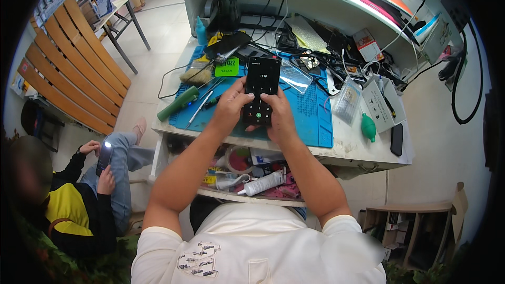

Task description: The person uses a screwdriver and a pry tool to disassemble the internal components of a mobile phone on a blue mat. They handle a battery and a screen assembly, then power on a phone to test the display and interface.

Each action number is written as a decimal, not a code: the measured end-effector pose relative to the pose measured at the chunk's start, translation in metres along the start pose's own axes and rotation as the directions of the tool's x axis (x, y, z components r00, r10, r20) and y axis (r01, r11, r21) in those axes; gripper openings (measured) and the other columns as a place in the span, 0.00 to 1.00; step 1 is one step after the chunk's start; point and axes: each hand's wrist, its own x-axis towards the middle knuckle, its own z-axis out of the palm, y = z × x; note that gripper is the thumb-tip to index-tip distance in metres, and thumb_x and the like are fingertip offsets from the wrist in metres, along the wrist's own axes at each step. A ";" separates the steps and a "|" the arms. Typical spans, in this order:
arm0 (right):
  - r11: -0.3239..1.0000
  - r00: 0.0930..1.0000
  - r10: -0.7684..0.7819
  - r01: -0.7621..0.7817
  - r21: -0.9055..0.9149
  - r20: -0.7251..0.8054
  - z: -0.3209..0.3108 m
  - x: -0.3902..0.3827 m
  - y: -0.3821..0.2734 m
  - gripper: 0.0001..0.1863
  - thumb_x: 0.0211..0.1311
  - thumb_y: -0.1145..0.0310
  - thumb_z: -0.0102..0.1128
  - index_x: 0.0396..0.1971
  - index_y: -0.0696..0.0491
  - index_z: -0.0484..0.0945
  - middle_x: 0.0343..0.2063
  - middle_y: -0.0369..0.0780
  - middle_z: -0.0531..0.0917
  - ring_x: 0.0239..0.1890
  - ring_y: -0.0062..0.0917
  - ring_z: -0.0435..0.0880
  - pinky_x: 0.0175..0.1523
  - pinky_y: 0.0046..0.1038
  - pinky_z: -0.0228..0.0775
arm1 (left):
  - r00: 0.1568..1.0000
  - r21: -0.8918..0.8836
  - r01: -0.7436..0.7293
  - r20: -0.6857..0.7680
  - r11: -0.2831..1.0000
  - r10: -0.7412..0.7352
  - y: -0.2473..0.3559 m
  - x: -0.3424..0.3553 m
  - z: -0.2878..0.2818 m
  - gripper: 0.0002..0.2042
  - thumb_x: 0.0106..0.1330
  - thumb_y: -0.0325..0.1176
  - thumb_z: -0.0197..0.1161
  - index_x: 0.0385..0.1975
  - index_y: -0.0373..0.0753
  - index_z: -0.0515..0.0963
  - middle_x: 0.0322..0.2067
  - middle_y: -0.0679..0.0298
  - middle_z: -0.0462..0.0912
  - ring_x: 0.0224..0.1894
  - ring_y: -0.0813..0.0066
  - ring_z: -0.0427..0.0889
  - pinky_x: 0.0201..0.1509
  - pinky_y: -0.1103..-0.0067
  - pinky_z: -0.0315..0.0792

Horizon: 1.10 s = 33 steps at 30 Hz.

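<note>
Phone (263, 78) is being gripped by left hand (229, 107), right hand (281, 111) | rear fingers being hidden | drawer (252, 199) being part-blocked by forearms (192, 165)

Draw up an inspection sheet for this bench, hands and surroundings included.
Surface: white desk, largely covered by a blue mat; drawer open below.
Job's things: black phone, screen lit with a keypad, held above the mat.
Clutter: brush and green-handled tool at left; green blower bulb at right; mixed items behind.
Hands: left hand and right hand grip the phone, thumbs over the screen.
Cables: tangled at the back; black cable loop hangs at right.
Surroundings: seated person at left, holding another phone.
</note>
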 end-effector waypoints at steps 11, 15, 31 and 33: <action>0.980 0.998 -0.025 0.034 -0.196 0.051 -0.003 -0.003 -0.001 0.33 0.70 0.65 0.53 0.75 0.50 0.65 0.55 0.48 0.85 0.43 0.40 0.95 0.29 0.43 0.95 | 0.998 0.124 -0.021 0.060 0.992 0.013 0.001 -0.002 -0.007 0.35 0.74 0.27 0.58 0.82 0.32 0.64 0.63 0.59 0.83 0.61 0.75 0.83 0.65 0.75 0.79; 0.995 0.994 0.034 -0.043 0.088 0.102 -0.005 -0.005 -0.009 0.37 0.63 0.73 0.57 0.75 0.53 0.65 0.53 0.47 0.85 0.43 0.36 0.95 0.30 0.42 0.96 | 0.993 0.054 -0.006 0.121 0.999 -0.001 0.005 -0.002 -0.013 0.37 0.71 0.24 0.59 0.83 0.32 0.63 0.64 0.58 0.83 0.61 0.74 0.84 0.67 0.74 0.79; 0.998 0.977 0.039 -0.051 0.049 0.210 -0.010 -0.007 -0.012 0.35 0.74 0.62 0.54 0.79 0.54 0.63 0.60 0.49 0.84 0.52 0.41 0.94 0.40 0.47 0.97 | 0.985 0.070 -0.013 0.173 0.997 0.000 0.012 -0.003 -0.018 0.44 0.63 0.22 0.64 0.84 0.33 0.60 0.63 0.56 0.83 0.61 0.71 0.85 0.66 0.73 0.80; 0.995 0.967 0.055 -0.075 0.071 0.250 -0.013 -0.007 -0.012 0.34 0.81 0.53 0.51 0.79 0.54 0.65 0.61 0.49 0.85 0.55 0.39 0.93 0.43 0.47 0.97 | 0.976 0.127 -0.028 0.219 0.992 0.000 0.014 -0.003 -0.017 0.50 0.60 0.26 0.68 0.87 0.34 0.55 0.70 0.53 0.78 0.67 0.68 0.83 0.70 0.73 0.78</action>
